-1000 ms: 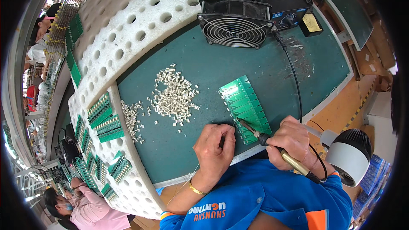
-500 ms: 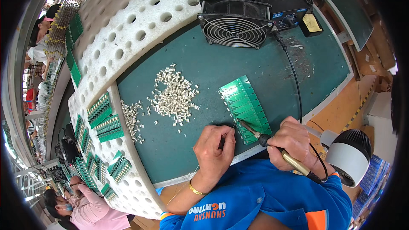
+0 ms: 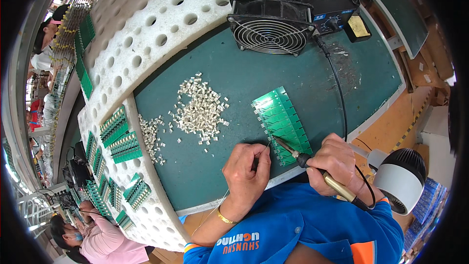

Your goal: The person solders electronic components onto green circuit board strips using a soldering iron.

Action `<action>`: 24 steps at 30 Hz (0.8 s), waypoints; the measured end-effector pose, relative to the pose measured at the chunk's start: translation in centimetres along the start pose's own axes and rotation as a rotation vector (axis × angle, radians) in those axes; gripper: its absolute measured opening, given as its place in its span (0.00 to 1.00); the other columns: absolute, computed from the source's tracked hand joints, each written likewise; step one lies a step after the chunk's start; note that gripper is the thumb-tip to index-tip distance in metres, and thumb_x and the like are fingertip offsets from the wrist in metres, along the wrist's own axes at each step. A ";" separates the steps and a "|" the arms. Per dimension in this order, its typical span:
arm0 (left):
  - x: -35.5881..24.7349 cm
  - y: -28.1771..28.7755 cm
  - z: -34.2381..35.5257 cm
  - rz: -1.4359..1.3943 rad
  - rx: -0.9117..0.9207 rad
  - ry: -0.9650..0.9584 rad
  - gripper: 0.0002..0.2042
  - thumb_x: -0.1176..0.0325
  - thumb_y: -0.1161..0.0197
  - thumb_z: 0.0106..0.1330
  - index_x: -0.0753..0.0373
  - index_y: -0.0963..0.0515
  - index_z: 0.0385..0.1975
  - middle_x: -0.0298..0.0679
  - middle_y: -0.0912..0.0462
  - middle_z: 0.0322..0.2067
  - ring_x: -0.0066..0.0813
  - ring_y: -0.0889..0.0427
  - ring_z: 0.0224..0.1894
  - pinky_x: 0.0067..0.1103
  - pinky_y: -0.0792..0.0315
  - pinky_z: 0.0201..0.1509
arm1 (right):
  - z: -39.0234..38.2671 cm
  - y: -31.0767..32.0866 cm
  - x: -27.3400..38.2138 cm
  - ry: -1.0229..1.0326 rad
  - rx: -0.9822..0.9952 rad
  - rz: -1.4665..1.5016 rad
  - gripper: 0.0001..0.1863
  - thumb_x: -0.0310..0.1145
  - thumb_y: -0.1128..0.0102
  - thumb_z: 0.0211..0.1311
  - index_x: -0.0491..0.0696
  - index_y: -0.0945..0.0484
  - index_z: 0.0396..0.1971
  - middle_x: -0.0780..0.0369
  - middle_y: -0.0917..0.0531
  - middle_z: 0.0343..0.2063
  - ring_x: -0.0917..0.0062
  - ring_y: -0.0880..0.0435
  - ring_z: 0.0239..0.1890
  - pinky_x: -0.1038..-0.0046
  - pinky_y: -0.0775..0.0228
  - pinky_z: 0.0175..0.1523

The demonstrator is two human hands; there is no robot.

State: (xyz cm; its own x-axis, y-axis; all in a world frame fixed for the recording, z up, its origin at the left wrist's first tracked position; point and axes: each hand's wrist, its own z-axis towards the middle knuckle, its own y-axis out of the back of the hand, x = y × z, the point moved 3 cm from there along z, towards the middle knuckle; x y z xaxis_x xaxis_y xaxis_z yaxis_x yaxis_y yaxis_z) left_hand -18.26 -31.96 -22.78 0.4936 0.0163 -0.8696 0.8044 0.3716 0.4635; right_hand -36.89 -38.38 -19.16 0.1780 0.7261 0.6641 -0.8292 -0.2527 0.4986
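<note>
A green circuit board panel (image 3: 283, 122) lies on the dark green work mat, with small white connectors along its left edge. My right hand (image 3: 334, 162) grips a soldering iron (image 3: 337, 186), its tip touching or just above the panel's lower left edge. Beside that edge, my left hand (image 3: 246, 168) pinches a thin solder wire (image 3: 225, 196), which trails past the wrist; its end reaches close to the iron's tip. To the left of the panel lies a heap of small white connectors (image 3: 199, 110), with a smaller pile (image 3: 151, 137) by the foam.
A black fan (image 3: 271, 27) stands at the back, before a black soldering station (image 3: 327, 12) whose cable runs to the iron. White perforated foam (image 3: 146, 49) borders the left, holding several finished-looking boards (image 3: 124, 146). A white and black round device (image 3: 400, 181) sits at right. Another person works at lower left.
Almost nothing differs. The iron's tip and my left fingertips have shifted very slightly along the panel's left edge; both hands keep their hold.
</note>
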 end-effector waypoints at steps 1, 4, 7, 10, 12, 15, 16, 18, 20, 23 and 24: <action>0.0 0.0 0.0 0.002 0.002 -0.007 0.04 0.81 0.31 0.60 0.66 0.19 0.30 0.35 0.23 0.27 0.13 0.28 0.21 0.14 0.36 0.21 | 0.0 0.0 0.0 0.000 0.009 0.000 0.14 0.21 0.31 0.40 0.46 0.24 0.30 0.64 0.24 0.16 0.71 0.26 0.16 0.69 0.36 0.27; 0.0 0.0 0.1 0.010 0.002 -0.011 0.04 0.81 0.31 0.60 0.66 0.19 0.30 0.35 0.23 0.27 0.13 0.28 0.21 0.14 0.36 0.21 | 0.0 0.1 0.0 0.000 0.011 -0.001 0.14 0.21 0.32 0.40 0.46 0.24 0.30 0.64 0.25 0.16 0.71 0.26 0.15 0.69 0.36 0.27; 0.0 0.1 0.1 0.030 -0.001 -0.030 0.04 0.81 0.31 0.60 0.66 0.19 0.30 0.35 0.23 0.28 0.13 0.27 0.22 0.13 0.35 0.21 | -0.2 -0.1 -0.1 0.001 0.005 -0.004 0.14 0.21 0.32 0.40 0.46 0.24 0.30 0.64 0.25 0.15 0.71 0.27 0.15 0.69 0.37 0.27; -0.1 -0.1 0.2 0.007 -0.005 -0.015 0.04 0.82 0.31 0.60 0.66 0.19 0.30 0.35 0.23 0.28 0.13 0.27 0.22 0.13 0.34 0.21 | -0.1 -0.1 -0.1 0.000 0.000 -0.014 0.14 0.21 0.32 0.39 0.46 0.23 0.30 0.64 0.25 0.15 0.71 0.27 0.15 0.70 0.37 0.27; 0.0 -0.1 0.1 0.003 -0.010 -0.017 0.04 0.82 0.31 0.60 0.67 0.20 0.30 0.35 0.23 0.28 0.13 0.27 0.22 0.13 0.34 0.22 | 0.0 -0.1 -0.1 0.005 -0.003 -0.011 0.14 0.20 0.32 0.39 0.46 0.23 0.29 0.64 0.25 0.15 0.71 0.27 0.15 0.70 0.37 0.27; 0.2 -0.2 0.0 0.007 -0.010 -0.026 0.04 0.82 0.32 0.61 0.67 0.20 0.30 0.36 0.23 0.28 0.13 0.26 0.23 0.13 0.33 0.22 | 0.0 -0.1 -0.1 0.001 0.006 -0.004 0.14 0.20 0.32 0.38 0.46 0.23 0.29 0.64 0.25 0.15 0.72 0.27 0.15 0.70 0.37 0.27; 0.3 -0.2 0.0 0.016 -0.005 -0.033 0.04 0.82 0.32 0.61 0.67 0.20 0.31 0.36 0.23 0.28 0.13 0.26 0.23 0.13 0.33 0.22 | 0.0 -0.1 -0.1 0.000 0.005 -0.005 0.14 0.20 0.32 0.38 0.46 0.23 0.29 0.64 0.25 0.15 0.72 0.27 0.15 0.70 0.37 0.27; 0.1 -0.2 0.2 0.016 0.001 -0.035 0.04 0.82 0.32 0.61 0.67 0.20 0.31 0.36 0.23 0.28 0.13 0.25 0.23 0.13 0.33 0.22 | 0.0 -0.1 0.0 -0.003 0.002 -0.009 0.14 0.20 0.32 0.38 0.46 0.23 0.29 0.64 0.25 0.15 0.71 0.27 0.15 0.70 0.37 0.27; 0.1 -0.2 0.2 0.018 0.006 -0.038 0.04 0.82 0.32 0.61 0.67 0.20 0.31 0.36 0.23 0.28 0.13 0.25 0.23 0.13 0.33 0.22 | 0.0 -0.1 -0.1 0.000 -0.014 0.001 0.14 0.20 0.32 0.38 0.46 0.23 0.29 0.64 0.25 0.15 0.71 0.27 0.15 0.70 0.37 0.27; 0.2 -0.2 0.1 0.011 0.005 -0.028 0.04 0.82 0.32 0.60 0.67 0.20 0.31 0.36 0.23 0.28 0.13 0.26 0.23 0.13 0.33 0.22 | 0.1 0.0 0.1 -0.001 0.003 0.002 0.14 0.20 0.32 0.38 0.46 0.23 0.28 0.64 0.25 0.15 0.71 0.27 0.15 0.70 0.37 0.27; 0.2 -0.1 0.1 0.011 0.008 -0.030 0.04 0.82 0.31 0.60 0.67 0.19 0.31 0.36 0.23 0.28 0.13 0.26 0.22 0.13 0.33 0.22 | 0.0 0.0 0.1 -0.002 0.003 0.001 0.14 0.20 0.32 0.38 0.46 0.23 0.28 0.64 0.25 0.15 0.71 0.27 0.15 0.70 0.37 0.27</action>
State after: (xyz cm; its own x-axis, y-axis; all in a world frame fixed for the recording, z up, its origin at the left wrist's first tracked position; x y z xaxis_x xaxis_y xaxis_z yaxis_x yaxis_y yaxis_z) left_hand -18.26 -32.10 -22.96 0.5123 -0.0074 -0.8587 0.8011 0.3644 0.4748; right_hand -36.86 -38.34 -19.10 0.1780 0.7247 0.6657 -0.8277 -0.2556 0.4996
